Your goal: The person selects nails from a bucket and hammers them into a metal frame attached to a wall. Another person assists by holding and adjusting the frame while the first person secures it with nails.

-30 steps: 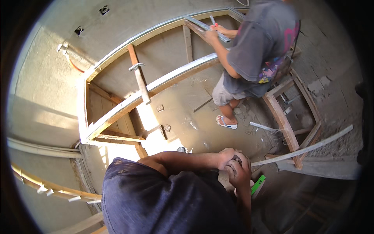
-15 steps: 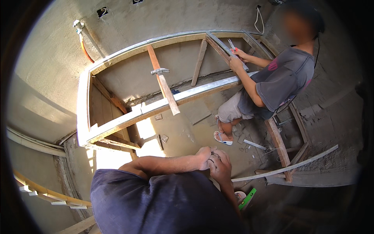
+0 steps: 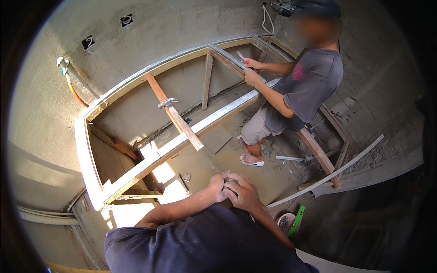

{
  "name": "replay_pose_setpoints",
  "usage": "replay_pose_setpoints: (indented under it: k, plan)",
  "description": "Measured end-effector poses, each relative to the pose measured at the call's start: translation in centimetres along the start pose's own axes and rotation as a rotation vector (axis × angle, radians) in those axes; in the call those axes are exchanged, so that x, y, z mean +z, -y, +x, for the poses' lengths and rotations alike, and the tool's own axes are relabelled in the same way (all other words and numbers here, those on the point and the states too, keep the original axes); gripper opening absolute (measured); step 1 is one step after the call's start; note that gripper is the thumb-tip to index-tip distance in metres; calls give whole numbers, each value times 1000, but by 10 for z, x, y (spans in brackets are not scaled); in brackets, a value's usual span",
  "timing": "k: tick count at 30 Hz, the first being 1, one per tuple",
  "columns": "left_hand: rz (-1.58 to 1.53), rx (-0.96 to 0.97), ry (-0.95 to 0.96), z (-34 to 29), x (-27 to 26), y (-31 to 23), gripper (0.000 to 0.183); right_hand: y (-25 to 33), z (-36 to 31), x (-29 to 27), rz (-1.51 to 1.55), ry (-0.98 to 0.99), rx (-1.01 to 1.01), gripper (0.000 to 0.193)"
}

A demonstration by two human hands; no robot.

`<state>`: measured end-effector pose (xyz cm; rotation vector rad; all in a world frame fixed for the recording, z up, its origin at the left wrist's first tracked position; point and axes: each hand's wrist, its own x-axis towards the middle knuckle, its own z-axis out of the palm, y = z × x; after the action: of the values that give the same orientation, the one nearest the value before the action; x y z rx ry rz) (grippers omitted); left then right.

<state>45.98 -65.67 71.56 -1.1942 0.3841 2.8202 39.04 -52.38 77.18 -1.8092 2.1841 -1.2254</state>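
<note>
Your bare left hand [image 3: 217, 188], bare right hand [image 3: 242, 191]: grip clasped, contents unclear. Silver-headed, wooden-handled claw hammer [image 3: 182, 125]: could fall if you bump it.

The frame [image 3: 218, 117] is tan under silver-grey strips [image 3: 227, 106]; on it lies a silver-headed hammer [image 3: 168, 103]. Beside the frame's left end, a hose [image 3: 77, 94] is orange; at its right, a dark grey shirt [image 3: 316, 86] bears a pink print [image 3: 298, 72].

We log an indoor building site: raw, grey-plastered wall [image 3: 173, 27]; uncovered outlet boxes [image 3: 88, 42] set into it; open timber frame [image 3: 214, 116], claw hammer [image 3: 168, 103] on its crosspiece [image 3: 157, 87]; rubble [image 3: 185, 177] on dusty floor [image 3: 218, 159]; green spirit level [image 3: 297, 221] lying near us.
</note>
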Motion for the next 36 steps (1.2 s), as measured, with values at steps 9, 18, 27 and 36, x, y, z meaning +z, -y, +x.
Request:
replay_pose_setpoints:
  k: [9,18,27,36]
  plan:
    - [18,159,-14,-13,-43,-37,20,79,103,-111,-166,187,-286,23]
    - [75,231,126,-32,-69,-69,22,235,165,-148,-393,435,-803,10]
    - [-174,446,-55,-104,-71,-87,37,290,179,-92,-190,511,-1092,14]
    - [-145,991,-280,-158,-118,-137,49,286,171,-63,-120,666,-1108,19]
